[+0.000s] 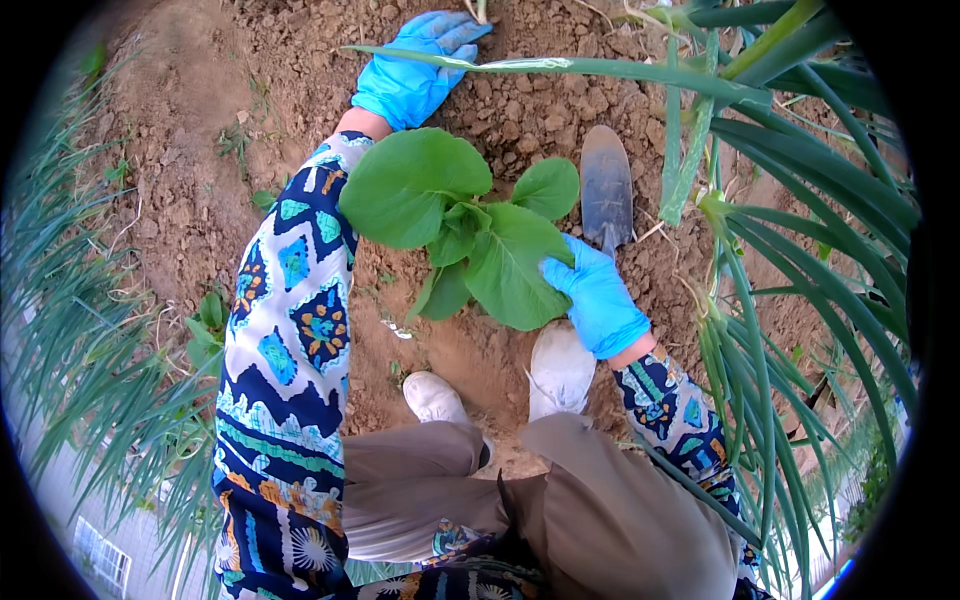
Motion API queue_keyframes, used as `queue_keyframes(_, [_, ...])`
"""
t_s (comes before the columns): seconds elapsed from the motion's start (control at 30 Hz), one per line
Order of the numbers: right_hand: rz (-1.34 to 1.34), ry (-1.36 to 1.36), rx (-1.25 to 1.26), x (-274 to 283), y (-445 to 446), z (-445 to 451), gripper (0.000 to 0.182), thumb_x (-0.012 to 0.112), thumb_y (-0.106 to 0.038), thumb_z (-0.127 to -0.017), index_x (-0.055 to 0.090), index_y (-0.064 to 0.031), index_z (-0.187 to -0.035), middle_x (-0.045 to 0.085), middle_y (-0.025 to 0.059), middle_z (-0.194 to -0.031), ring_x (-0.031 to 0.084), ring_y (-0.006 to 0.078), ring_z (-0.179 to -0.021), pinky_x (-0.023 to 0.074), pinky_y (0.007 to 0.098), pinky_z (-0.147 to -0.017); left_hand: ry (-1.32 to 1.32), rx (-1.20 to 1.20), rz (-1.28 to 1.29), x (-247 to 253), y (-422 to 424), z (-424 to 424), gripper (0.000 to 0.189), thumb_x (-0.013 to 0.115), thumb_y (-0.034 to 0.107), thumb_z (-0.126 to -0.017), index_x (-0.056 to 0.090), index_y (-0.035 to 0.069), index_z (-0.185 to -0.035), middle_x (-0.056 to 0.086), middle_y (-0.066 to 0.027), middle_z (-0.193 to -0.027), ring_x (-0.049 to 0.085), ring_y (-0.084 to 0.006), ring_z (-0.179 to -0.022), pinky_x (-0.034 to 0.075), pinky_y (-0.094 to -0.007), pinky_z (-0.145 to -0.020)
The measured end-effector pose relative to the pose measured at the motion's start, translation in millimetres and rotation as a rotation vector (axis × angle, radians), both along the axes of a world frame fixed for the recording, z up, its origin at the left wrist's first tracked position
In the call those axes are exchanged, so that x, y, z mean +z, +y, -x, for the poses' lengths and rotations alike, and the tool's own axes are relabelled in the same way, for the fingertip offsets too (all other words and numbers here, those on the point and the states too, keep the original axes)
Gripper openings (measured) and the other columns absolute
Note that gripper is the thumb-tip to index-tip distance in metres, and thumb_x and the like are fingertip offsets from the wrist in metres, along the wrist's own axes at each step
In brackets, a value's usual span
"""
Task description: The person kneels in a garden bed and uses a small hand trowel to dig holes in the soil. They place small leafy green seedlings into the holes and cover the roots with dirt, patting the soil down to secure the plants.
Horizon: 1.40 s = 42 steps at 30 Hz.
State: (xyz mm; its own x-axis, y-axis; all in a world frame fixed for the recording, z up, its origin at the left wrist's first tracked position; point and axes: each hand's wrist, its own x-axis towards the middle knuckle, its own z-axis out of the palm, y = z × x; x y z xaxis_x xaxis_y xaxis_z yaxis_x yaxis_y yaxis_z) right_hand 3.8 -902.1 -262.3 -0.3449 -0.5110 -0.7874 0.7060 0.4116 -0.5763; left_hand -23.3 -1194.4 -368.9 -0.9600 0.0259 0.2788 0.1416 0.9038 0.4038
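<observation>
My left hand (pixel 420 71), in a blue disposable glove, lies against loose soil with its fingers spread. Its fingertips are beside a pale stem (pixel 478 9) at the top edge. Between my arms stands a broad-leaved green plant (pixel 457 225); its base is hidden under its leaves. My right hand (pixel 600 296), gloved alike, is at the edge of the plant's lower right leaf (pixel 517 262), thumb against it. Directly above that hand lies a hand trowel (pixel 606 184), blade pointing away from me. The trowel's handle is hidden, and whether my fingers close on it or on the leaf is unclear.
Tall green onion plants (pixel 795 247) crowd the right side, and one long leaf (pixel 585 69) reaches across near my left hand. More thin-leaved green plants (pixel 112 337) line the left. My white shoes (pixel 561 367) stand on the brown soil (pixel 187 150) below the broad-leaved plant.
</observation>
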Motion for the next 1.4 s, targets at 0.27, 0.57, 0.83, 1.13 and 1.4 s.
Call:
queue_keyframes(0.27, [0.026,-0.022,-0.042,-0.5,-0.2,-0.7,0.033,0.056,-0.007,-0.084,0.053,0.0013,-0.116,0.06,0.0046,-0.105,0.053,0.0097,-0.093,0.0428,0.0241,-0.085,-0.222,-0.198,-0.349,5.2,18.4,-21.7,0.022,0.053,0.002,-0.084,0.059,0.0,-0.106,0.056,-0.0128,-0.114,0.055,-0.0238,-0.102,0.045,-0.0301,-0.089])
queue_keyframes(0.57, [0.071,-0.164,-0.196,-3.4,-0.5,3.0,0.036,0.058,-0.008,-0.084,0.05,0.001,-0.118,0.059,0.0048,-0.108,0.055,0.0118,-0.094,0.0441,0.0254,-0.085,-0.32,-0.173,-0.489,3.7,29.8,-73.9,0.031,0.057,0.015,-0.082,0.058,0.006,-0.111,0.057,-0.0113,-0.113,0.051,-0.0255,-0.107,0.042,-0.0357,-0.09])
queue_keyframes(0.83, [0.148,-0.277,-0.343,-6.0,-2.5,12.8,0.031,0.056,-0.006,-0.085,0.053,-0.0023,-0.115,0.059,0.0068,-0.108,0.059,0.016,-0.094,0.0491,0.0294,-0.082,-0.312,0.257,-0.478,2.3,56.8,-165.6,0.029,0.058,0.015,-0.077,0.06,0.011,-0.106,0.059,-0.0103,-0.107,0.054,-0.0293,-0.1,0.042,-0.0377,-0.089])
queue_keyframes(1.13, [0.205,-0.293,-0.39,-1.6,-9.7,12.3,0.032,0.054,-0.006,-0.086,0.051,-0.0025,-0.117,0.057,0.008,-0.112,0.057,0.0185,-0.1,0.0476,0.0323,-0.086,-0.165,0.981,-1.177,79.1,145.5,-148.9,0.037,0.044,0.024,-0.09,0.048,0.005,-0.121,0.043,-0.0153,-0.128,0.041,-0.03,-0.118,0.033,-0.0379,-0.099])
queue_keyframes(1.4, [0.359,-0.319,-0.411,-2.4,-24.9,8.5,0.034,0.052,-0.006,-0.086,0.048,-0.0001,-0.119,0.055,0.0105,-0.114,0.055,0.0202,-0.102,0.0447,0.0334,-0.09,0.721,0.827,-2.565,79.5,204.0,-132.4,0.056,0.031,0.042,-0.092,0.023,0.012,-0.139,0.031,-0.0075,-0.14,0.03,-0.0256,-0.128,0.013,-0.0494,-0.108])
